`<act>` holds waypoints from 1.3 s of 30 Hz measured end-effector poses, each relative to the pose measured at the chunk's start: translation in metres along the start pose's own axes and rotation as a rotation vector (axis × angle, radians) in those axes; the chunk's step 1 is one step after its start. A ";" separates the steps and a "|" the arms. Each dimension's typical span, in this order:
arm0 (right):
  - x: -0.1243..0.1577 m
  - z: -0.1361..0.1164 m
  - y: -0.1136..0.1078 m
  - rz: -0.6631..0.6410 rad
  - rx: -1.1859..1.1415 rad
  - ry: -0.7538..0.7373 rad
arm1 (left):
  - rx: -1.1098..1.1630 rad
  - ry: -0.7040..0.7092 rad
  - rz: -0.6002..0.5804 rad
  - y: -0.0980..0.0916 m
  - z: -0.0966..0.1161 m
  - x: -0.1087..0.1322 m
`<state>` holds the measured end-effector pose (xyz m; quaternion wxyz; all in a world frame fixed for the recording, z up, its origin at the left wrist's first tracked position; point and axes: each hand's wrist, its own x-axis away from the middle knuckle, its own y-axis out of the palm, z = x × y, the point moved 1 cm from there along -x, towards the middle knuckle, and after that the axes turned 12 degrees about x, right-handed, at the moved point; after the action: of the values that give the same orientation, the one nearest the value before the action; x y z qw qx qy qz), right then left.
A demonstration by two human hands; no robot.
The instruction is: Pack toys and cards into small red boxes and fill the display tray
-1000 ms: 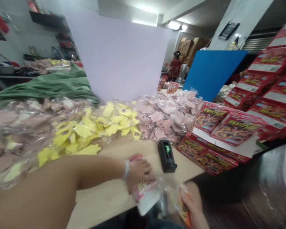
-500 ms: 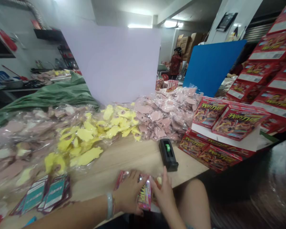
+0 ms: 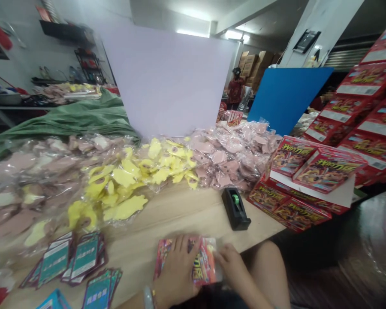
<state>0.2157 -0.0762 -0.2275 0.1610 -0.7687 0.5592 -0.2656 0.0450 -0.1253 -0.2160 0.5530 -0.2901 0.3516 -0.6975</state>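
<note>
A wooden bench [image 3: 180, 210] spans the lower half of the frame. Behind it stand a pale lilac board [image 3: 167, 81] at upper centre and a blue board [image 3: 286, 96] to its right. A stack of red printed boxes [image 3: 366, 107] occupies the right side and reaches the bench's right end. A green cloth [image 3: 70, 122] lies at centre left, below wall shelves [image 3: 64, 28] at upper left. Cardboard cartons [image 3: 254, 60] stand in the far background, beside a standing person in a red top [image 3: 236, 88].

Clear plastic bags of pink shapes [image 3: 234, 154] and yellow shapes [image 3: 122, 180] are heaped along the bench's rear half. Teal printed cards [image 3: 85, 255] lie in overlapping rows at lower left. A black tape dispenser [image 3: 235, 209] stands right of centre, apart from both hands.

A red printed card [image 3: 206, 262] lies at the bench's front edge, at lower centre. The left hand [image 3: 175, 268] rests palm down on it with the fingers spread. The right hand [image 3: 231, 262] touches its right edge; whether that hand is gripping the card cannot be determined. The hands are just apart.
</note>
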 end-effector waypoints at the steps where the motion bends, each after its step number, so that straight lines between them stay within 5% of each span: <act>1: 0.002 -0.006 0.003 0.004 -0.001 -0.011 | 0.003 -0.025 0.019 -0.001 0.000 0.000; 5: 0.013 -0.030 0.018 -0.142 -0.276 -0.055 | 0.030 -0.076 0.064 0.001 0.004 0.001; 9: 0.019 -0.042 0.013 -0.601 -0.547 0.093 | 0.122 -0.156 -0.023 -0.004 0.015 0.014; 13: 0.025 -0.067 -0.026 -0.887 -0.330 0.026 | 0.697 -0.185 -0.242 -0.038 0.027 0.030; 15: 0.029 -0.086 -0.048 -0.790 -0.201 -0.095 | 1.155 -0.117 -0.322 -0.052 0.034 0.036; 16: 0.031 -0.093 -0.058 -0.604 -0.167 -0.150 | 1.328 -0.081 -0.292 -0.055 0.037 0.039; 19: 0.042 -0.096 -0.079 0.181 -0.213 -0.175 | 1.417 -0.050 0.055 -0.049 0.043 0.050; 20: 0.048 -0.089 -0.080 0.295 -0.269 -0.133 | 1.347 -0.057 0.163 -0.044 0.044 0.055; 21: 0.054 -0.079 -0.078 0.281 -0.348 -0.088 | 1.263 -0.065 0.232 -0.039 0.045 0.059; 23: 0.066 -0.057 -0.068 0.052 -0.509 -0.014 | 1.083 -0.083 0.266 -0.032 0.049 0.064; 27: 0.083 -0.031 -0.055 -0.298 -0.658 0.072 | 0.902 -0.146 0.080 -0.024 0.061 0.056; 31: 0.079 -0.042 -0.066 -0.469 -0.377 -0.166 | 0.937 -0.286 0.091 -0.006 0.068 0.050; 36: 0.066 -0.069 -0.077 -0.403 0.010 -0.333 | 0.950 -0.363 0.217 0.007 0.073 0.064; 39: 0.066 -0.078 -0.073 -0.690 -0.047 -0.325 | 1.056 -0.302 0.215 0.003 0.074 0.070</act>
<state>0.2415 -0.1117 -0.1098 0.1311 -0.9473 0.2408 -0.1658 0.0899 -0.2069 -0.1745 0.7353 -0.0329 -0.1008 -0.6694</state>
